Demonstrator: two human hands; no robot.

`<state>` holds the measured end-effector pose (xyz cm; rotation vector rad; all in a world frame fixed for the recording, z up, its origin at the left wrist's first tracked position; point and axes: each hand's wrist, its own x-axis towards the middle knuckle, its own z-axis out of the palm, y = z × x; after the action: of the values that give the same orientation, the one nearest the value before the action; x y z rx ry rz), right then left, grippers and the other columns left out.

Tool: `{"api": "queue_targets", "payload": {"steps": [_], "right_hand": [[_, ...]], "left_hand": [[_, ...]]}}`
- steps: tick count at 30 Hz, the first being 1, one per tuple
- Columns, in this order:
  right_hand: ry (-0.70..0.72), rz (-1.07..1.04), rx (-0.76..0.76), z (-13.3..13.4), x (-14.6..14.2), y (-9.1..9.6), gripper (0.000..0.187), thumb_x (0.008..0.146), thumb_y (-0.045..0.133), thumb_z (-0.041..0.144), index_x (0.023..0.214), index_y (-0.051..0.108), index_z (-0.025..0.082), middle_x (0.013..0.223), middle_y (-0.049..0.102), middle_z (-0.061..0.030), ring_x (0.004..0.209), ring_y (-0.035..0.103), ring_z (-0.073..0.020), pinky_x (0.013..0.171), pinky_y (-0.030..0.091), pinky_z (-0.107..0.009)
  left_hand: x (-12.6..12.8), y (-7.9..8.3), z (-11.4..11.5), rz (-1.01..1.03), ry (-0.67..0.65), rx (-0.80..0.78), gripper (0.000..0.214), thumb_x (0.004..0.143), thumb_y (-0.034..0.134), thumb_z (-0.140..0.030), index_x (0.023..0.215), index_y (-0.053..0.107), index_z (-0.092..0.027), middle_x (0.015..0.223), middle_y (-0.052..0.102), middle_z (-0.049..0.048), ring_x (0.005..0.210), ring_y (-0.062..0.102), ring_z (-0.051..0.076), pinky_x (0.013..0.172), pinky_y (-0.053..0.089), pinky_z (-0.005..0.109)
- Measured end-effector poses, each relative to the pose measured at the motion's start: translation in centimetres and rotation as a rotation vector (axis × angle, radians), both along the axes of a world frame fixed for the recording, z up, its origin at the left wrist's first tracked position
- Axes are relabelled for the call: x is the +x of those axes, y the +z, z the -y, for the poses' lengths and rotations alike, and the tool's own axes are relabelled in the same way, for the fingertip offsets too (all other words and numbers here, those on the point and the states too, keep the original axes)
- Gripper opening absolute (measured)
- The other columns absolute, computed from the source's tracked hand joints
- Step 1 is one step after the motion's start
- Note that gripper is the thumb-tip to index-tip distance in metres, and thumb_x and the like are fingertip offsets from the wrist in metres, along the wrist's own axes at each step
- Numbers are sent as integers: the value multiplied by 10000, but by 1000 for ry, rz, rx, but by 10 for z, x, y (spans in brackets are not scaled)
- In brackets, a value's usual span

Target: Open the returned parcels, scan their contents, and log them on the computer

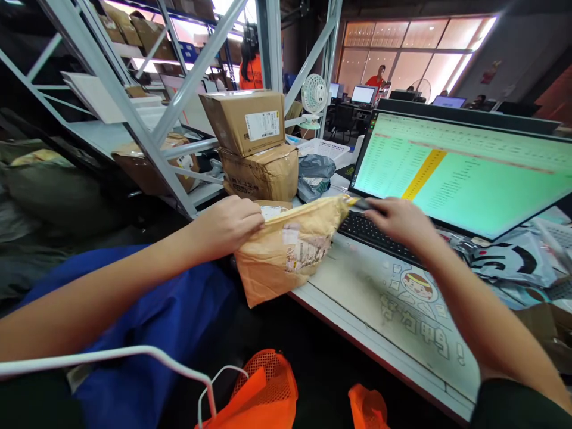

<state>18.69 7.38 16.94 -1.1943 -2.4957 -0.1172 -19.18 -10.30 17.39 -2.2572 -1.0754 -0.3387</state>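
A yellow-brown padded mailer with a printed label hangs tilted over the desk's front edge. Its upper left corner is pinched in my left hand, fingers closed over the top edge. At the mailer's far right corner, my right hand is closed round a utility knife with a dark handle and a bit of yellow. The knife's tip meets that corner; its blade is too blurred to make out. Behind the mailer, part of a black keyboard shows.
Two stacked cardboard boxes stand behind the mailer beside a grey metal rack. A large monitor is at the right, with plastic-bagged goods below it. A printed desk mat covers the desk. A white cable crosses my lap.
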Motion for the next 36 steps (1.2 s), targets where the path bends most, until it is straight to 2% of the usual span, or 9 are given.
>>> {"api": "queue_targets", "payload": {"steps": [3, 7, 11, 14, 17, 21, 26, 32, 36], "right_hand": [[-384, 21, -63, -47, 79, -12, 554, 1007, 546, 551, 1334, 773, 167, 1112, 778, -204, 1008, 697, -375, 803, 507, -442], [-457, 63, -163, -52, 142, -76, 582, 976, 563, 560, 1327, 770, 145, 1185, 783, -202, 1095, 717, -402, 889, 531, -462], [-420, 106, -288, -19, 143, -149, 529, 996, 544, 481, 1336, 751, 133, 1238, 772, -199, 1126, 732, -379, 911, 562, -443], [-329, 186, -321, 5, 122, -173, 487, 1026, 512, 422, 1349, 730, 130, 1262, 753, -210, 1145, 722, -370, 936, 568, -460], [-177, 176, -168, 27, 83, -158, 400, 1007, 555, 366, 1254, 759, 126, 1273, 729, -218, 1161, 701, -380, 989, 559, -515], [282, -165, 148, 53, 8, -98, 332, 1027, 561, 369, 1218, 749, 172, 1424, 644, -194, 1381, 574, -351, 1166, 476, -550], [531, -195, 241, 68, -70, -42, 351, 1005, 624, 387, 1275, 721, 185, 1657, 437, -181, 1587, 322, -378, 1267, 329, -613], [549, -199, 207, 66, -98, -39, 274, 998, 631, 352, 1170, 748, 173, 1704, 375, -185, 1600, 283, -405, 1252, 309, -644], [577, -200, 177, 65, -109, -43, 194, 987, 652, 326, 1048, 761, 177, 1674, 423, -176, 1592, 299, -409, 1240, 332, -644]], "left_hand": [[-22, -4, -7, 89, 17, -18, 360, 1090, 408, -248, 817, 633, -178, 800, 650, 79, 737, 577, 225, 713, 412, 358], [-38, -7, -15, 136, 46, -87, 371, 1099, 402, -321, 807, 592, -195, 791, 633, 69, 721, 571, 227, 717, 405, 364], [-35, -8, -18, 177, 61, -114, 389, 1108, 367, -368, 826, 577, -202, 821, 638, 73, 752, 577, 237, 738, 413, 367], [-29, -7, -18, 231, 52, -169, 395, 1107, 355, -392, 829, 566, -207, 820, 624, 73, 762, 575, 237, 740, 420, 359], [-19, -5, -18, 255, 15, -206, 393, 1106, 361, -392, 814, 550, -208, 801, 602, 70, 752, 563, 233, 726, 419, 351], [-1, 0, -15, 246, -35, -208, 382, 1102, 382, -362, 815, 575, -201, 804, 604, 71, 758, 562, 230, 729, 420, 350], [21, 6, -6, 209, -28, -200, 378, 1093, 400, -346, 836, 630, -190, 849, 640, 81, 771, 579, 225, 736, 435, 350], [25, 12, 3, 157, 46, -207, 403, 1090, 393, -352, 837, 655, -179, 855, 626, 86, 755, 592, 212, 716, 469, 337], [36, 22, -1, 167, 98, -183, 258, 1024, 528, -334, 1058, 721, -166, 1066, 664, 125, 946, 652, 258, 866, 535, 380]]}}
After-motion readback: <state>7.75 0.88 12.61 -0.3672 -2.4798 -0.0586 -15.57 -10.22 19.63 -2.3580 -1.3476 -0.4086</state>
